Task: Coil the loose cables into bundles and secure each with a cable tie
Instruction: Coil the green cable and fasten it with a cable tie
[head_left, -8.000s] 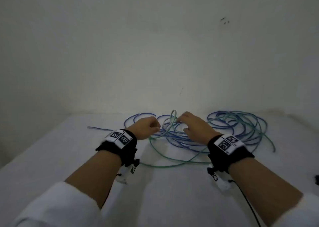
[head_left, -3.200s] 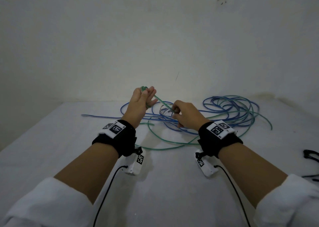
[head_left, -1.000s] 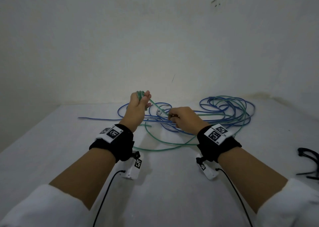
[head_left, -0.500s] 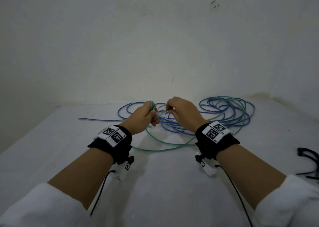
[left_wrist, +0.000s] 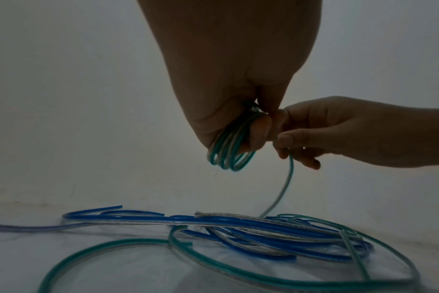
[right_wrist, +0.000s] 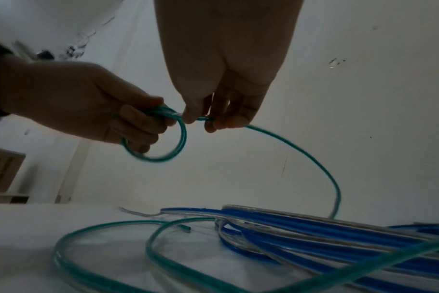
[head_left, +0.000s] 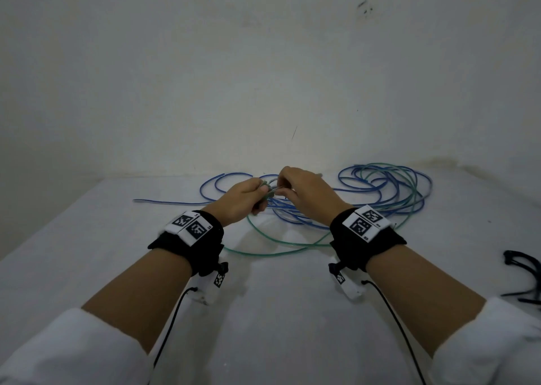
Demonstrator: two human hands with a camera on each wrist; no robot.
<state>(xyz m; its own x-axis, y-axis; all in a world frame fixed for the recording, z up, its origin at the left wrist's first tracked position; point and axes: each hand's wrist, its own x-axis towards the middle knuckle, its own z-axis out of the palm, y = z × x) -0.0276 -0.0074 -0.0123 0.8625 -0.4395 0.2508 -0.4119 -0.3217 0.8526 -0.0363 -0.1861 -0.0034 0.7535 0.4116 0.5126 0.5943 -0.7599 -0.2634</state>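
Note:
A green cable [head_left: 278, 250] and a blue cable [head_left: 380, 185] lie tangled on the white table [head_left: 278, 311]. My left hand [head_left: 243, 197] grips a small coil of the green cable [left_wrist: 228, 150], its loops wound round the fingers [right_wrist: 143, 126]. My right hand [head_left: 304, 191] is close against it and pinches the same green cable [right_wrist: 206, 120] just past the coil. From that pinch the green strand [right_wrist: 313, 158] arcs down to the heap of blue cable [right_wrist: 326, 237]. Both hands hover a little above the table.
A pale wall [head_left: 263, 77] rises right behind the cable heap. Black cable ties [head_left: 524, 276] lie at the table's right edge. Thin black wires [head_left: 398, 326] trail from my wrist cameras over the near table. A brown box [right_wrist: 0, 172] stands off to the left.
My left hand has come down from its raised position and turned toward the right hand. The right hand rose to meet it, and the green coil now sits between them.

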